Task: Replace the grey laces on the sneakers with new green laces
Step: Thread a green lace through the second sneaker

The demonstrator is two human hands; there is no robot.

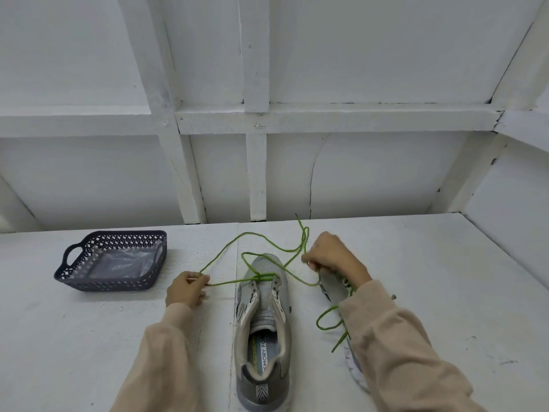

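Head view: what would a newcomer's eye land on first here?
The bright green lace, threaded only at the toe end of the grey mesh sneaker mid-table, stretches wide between the left hand and the right hand, each pinching it. A second grey sneaker with green lacing lies under the right sleeve; a dark perforated plastic basket sits at left.

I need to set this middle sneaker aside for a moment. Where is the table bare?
Bare table lies near-left, in front of the basket and left of the left hand, and far right, beyond the right hand and second sneaker. The middle is crowded: the green lace spans both hands across the middle sneaker.
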